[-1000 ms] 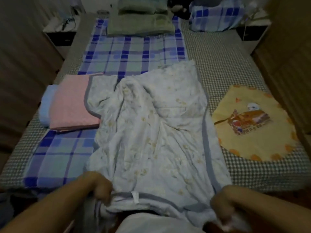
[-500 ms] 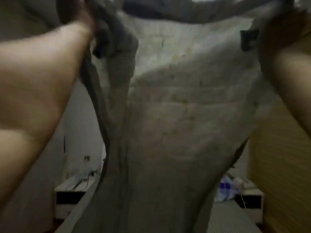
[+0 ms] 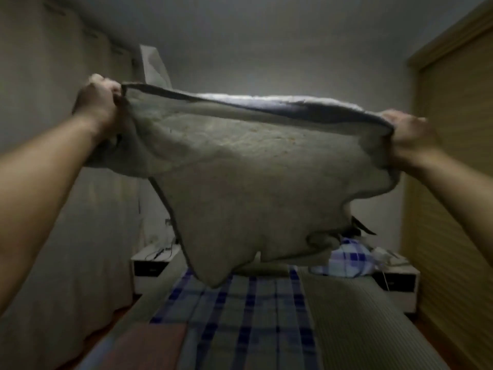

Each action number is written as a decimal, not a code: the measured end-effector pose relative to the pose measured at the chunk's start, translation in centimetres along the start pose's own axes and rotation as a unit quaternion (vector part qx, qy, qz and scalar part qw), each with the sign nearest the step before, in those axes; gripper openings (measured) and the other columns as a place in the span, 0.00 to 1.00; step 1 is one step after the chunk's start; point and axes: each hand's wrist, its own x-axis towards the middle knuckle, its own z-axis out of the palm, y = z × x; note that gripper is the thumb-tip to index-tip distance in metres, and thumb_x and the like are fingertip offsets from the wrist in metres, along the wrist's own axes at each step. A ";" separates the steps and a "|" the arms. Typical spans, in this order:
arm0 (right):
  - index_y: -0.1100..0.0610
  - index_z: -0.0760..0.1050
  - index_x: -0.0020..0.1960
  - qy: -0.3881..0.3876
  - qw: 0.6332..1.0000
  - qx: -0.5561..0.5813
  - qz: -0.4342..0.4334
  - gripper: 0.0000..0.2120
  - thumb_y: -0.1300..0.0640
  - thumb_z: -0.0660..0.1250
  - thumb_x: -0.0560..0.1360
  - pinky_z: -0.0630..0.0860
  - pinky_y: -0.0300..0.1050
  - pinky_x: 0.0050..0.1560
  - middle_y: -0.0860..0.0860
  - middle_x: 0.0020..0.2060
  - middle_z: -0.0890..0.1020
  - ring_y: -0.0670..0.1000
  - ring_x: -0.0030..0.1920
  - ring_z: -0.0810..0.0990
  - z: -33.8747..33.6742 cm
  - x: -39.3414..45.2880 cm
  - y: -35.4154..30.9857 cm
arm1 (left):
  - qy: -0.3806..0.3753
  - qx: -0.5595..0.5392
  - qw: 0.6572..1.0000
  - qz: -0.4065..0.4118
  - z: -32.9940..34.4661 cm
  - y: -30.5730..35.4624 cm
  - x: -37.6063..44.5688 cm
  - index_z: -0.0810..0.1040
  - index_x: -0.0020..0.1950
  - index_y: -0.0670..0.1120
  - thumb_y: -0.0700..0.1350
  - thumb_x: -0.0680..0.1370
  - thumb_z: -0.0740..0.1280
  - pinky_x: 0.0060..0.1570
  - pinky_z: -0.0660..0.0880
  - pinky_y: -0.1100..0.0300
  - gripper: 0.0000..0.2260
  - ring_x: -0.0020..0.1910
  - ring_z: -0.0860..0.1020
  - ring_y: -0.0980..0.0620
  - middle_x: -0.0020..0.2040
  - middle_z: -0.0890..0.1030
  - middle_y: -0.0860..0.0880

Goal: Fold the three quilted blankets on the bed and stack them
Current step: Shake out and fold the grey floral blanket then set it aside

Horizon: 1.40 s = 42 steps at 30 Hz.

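Note:
The pale quilted blanket with grey binding (image 3: 253, 177) billows in the air above the bed, spread wide between both hands. My left hand (image 3: 97, 102) grips its near left corner at the upper left. My right hand (image 3: 408, 134) grips the opposite corner at the right. The blanket's far end hangs down toward the head of the bed. A folded pink blanket (image 3: 144, 345) lies at the lower left of the bed, a strip of light blue blanket (image 3: 93, 356) beside it.
The bed (image 3: 354, 321) carries a blue plaid sheet (image 3: 248, 316) down its middle. White nightstands stand at the far left (image 3: 153, 265) and far right (image 3: 397, 281). A plaid bundle (image 3: 346, 259) sits near the headboard. A wooden wardrobe (image 3: 450, 182) lines the right wall.
Both hands have swung the pale blanket up off the bed and out forward. It went from lying crumpled, to hanging close before the camera, to floating spread above the bed.

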 end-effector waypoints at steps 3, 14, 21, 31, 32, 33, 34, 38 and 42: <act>0.53 0.77 0.50 -0.102 0.987 -0.122 -0.013 0.12 0.46 0.62 0.73 0.78 0.54 0.43 0.60 0.45 0.82 0.64 0.43 0.81 1.3 -8.7 1.5 | -0.106 0.026 0.994 0.026 0.2 -2.5 -8.4 0.81 0.59 0.34 0.29 0.74 0.67 0.58 0.73 0.46 0.14 0.53 0.76 0.31 0.54 0.75 0.31; 0.58 0.77 0.42 -0.272 0.941 -0.202 -0.021 0.13 0.65 0.75 0.60 0.70 0.47 0.27 0.57 0.34 0.75 0.60 0.30 0.77 0.9 -40.6 6.7 | -0.423 -0.042 0.905 0.016 2.5 -6.9 -42.4 0.79 0.55 0.54 0.37 0.72 0.74 0.47 0.70 0.58 0.17 0.48 0.75 0.50 0.49 0.73 0.50; 0.66 0.80 0.52 -0.416 0.878 -0.229 0.055 0.31 0.66 0.83 0.49 0.78 0.54 0.29 0.62 0.35 0.81 0.63 0.31 0.80 2.6 -53.1 7.8 | -0.564 -0.047 0.823 -0.038 3.9 -9.7 -55.6 0.75 0.48 0.62 0.47 0.73 0.70 0.49 0.70 0.57 0.10 0.50 0.76 0.51 0.54 0.73 0.50; 0.53 0.75 0.40 -0.608 0.753 -0.249 -0.029 0.21 0.58 0.83 0.53 0.67 0.48 0.28 0.55 0.35 0.76 0.57 0.32 0.77 1.5 -62.0 4.6 | -0.667 0.015 0.740 -0.084 2.3 -14.7 -67.0 0.66 0.44 0.62 0.48 0.73 0.70 0.55 0.72 0.56 0.14 0.55 0.78 0.46 0.58 0.71 0.49; 0.54 0.73 0.33 -0.618 0.752 -0.229 -0.027 0.26 0.61 0.84 0.41 0.62 0.46 0.24 0.55 0.29 0.73 0.57 0.25 0.73 1.9 -63.2 5.0 | -0.681 0.008 0.728 -0.083 1.5 -14.6 -67.1 0.66 0.46 0.62 0.50 0.72 0.71 0.53 0.72 0.59 0.14 0.55 0.78 0.48 0.56 0.70 0.50; 0.54 0.71 0.30 -0.606 0.764 -0.219 -0.040 0.29 0.63 0.83 0.36 0.58 0.44 0.24 0.54 0.27 0.71 0.56 0.23 0.71 2.3 -64.5 5.4 | -0.697 -0.001 0.713 -0.079 0.7 -14.7 -67.4 0.68 0.48 0.62 0.54 0.69 0.72 0.52 0.71 0.62 0.15 0.53 0.77 0.50 0.55 0.68 0.51; 0.54 0.71 0.29 -0.599 0.766 -0.226 -0.054 0.29 0.63 0.83 0.34 0.56 0.44 0.25 0.54 0.27 0.70 0.56 0.22 0.70 2.5 -65.4 5.7 | -0.713 -0.007 0.698 -0.067 0.0 -15.0 -67.7 0.70 0.52 0.60 0.58 0.65 0.72 0.52 0.70 0.63 0.19 0.53 0.76 0.51 0.54 0.67 0.53; 0.53 0.78 0.48 -0.668 0.684 -0.274 -0.102 0.14 0.52 0.77 0.66 0.64 0.49 0.37 0.55 0.45 0.78 0.58 0.44 0.80 1.3 -64.0 2.5 | -0.717 0.019 0.692 -0.078 -1.1 -18.3 -64.8 0.76 0.53 0.57 0.44 0.70 0.73 0.55 0.71 0.62 0.15 0.57 0.78 0.48 0.53 0.75 0.51; 0.51 0.72 0.63 -0.678 0.677 -0.264 -0.110 0.11 0.53 0.58 0.82 0.71 0.49 0.53 0.53 0.61 0.74 0.55 0.60 0.76 2.7 -64.9 0.8 | -0.162 -0.033 0.930 -0.330 -2.9 -20.7 -53.8 0.81 0.60 0.43 0.34 0.77 0.60 0.58 0.73 0.51 0.15 0.56 0.78 0.39 0.57 0.78 0.38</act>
